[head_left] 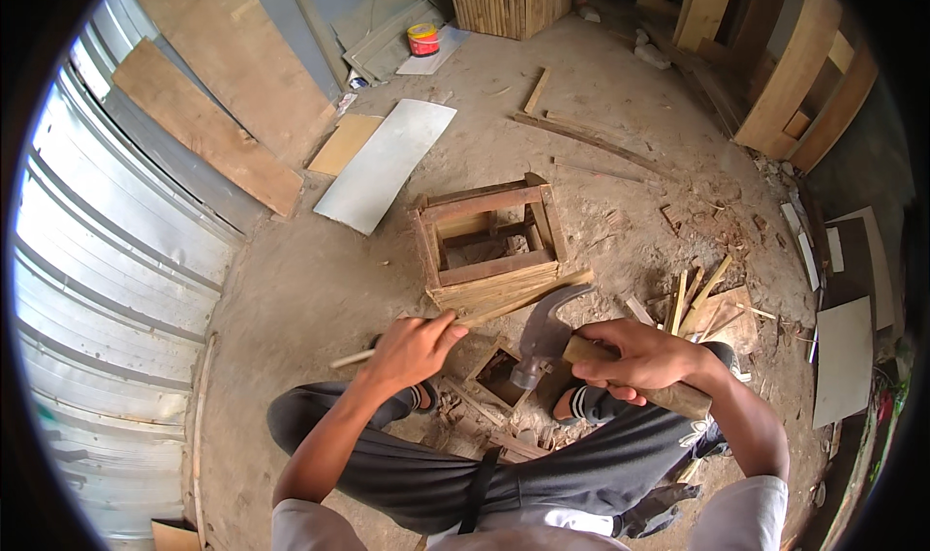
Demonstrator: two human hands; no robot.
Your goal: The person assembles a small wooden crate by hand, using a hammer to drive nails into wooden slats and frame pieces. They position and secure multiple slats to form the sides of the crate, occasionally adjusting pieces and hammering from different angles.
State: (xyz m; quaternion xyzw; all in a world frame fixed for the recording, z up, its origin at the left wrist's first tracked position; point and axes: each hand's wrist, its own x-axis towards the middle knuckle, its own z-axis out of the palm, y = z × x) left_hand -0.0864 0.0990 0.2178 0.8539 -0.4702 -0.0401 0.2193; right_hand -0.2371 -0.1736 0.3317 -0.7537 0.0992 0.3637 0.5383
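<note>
My left hand (412, 351) is closed around a thin wooden strip (523, 299), which slants up to the right in front of a wooden frame. My right hand (635, 357) grips a claw hammer (544, 343) by its thick wooden handle, the metal head pointing left. The hammer head hangs near the strip's right part, apart from my left hand. Beyond both hands, the box-like wooden frame (499, 266) stands on the dirt floor with an open top and slatted side. A small open wooden box (481, 360) lies between my feet, partly hidden by the hammer.
Loose wood strips (693, 299) pile up at the right. A white panel (387, 168) and leaning boards (208, 130) are at the left, near a corrugated metal wall (107, 309). Farther back are a red-yellow bucket (423, 41), a slatted crate (509, 4) and long wood pieces (591, 142).
</note>
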